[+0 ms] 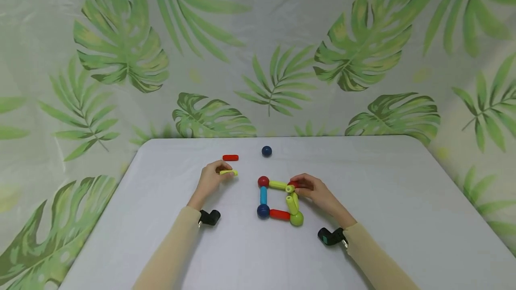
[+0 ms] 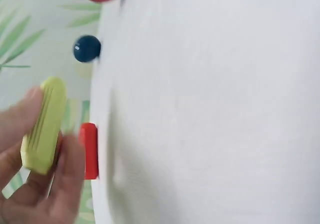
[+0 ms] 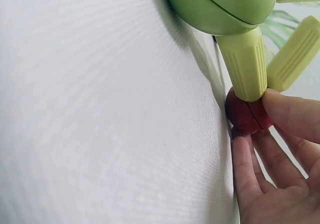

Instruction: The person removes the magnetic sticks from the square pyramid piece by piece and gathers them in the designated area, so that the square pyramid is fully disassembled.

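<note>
- left hand (image 1: 211,178) pinches a yellow-green stick (image 1: 229,172) between thumb and fingertips, lifted just off the white table (image 1: 403,200); the left wrist view shows the ribbed stick (image 2: 44,125) held at its lower end.
- right hand (image 1: 316,191) has fingers curled round a red ball (image 3: 247,115) at the square's far right corner; two yellow-green sticks meet it there.
- the square frame (image 1: 279,200): red ball far left, blue stick, blue ball near left, red stick, green ball (image 1: 296,219) near right.
- loose on the table beyond: a red stick (image 1: 230,157) and a dark blue ball (image 1: 266,151).
- i judge the step is seating that corner joint: hold the ball steady, press the stick ends square on, avoid dragging the frame.
- no brand, label or writing readable in any view.
</note>
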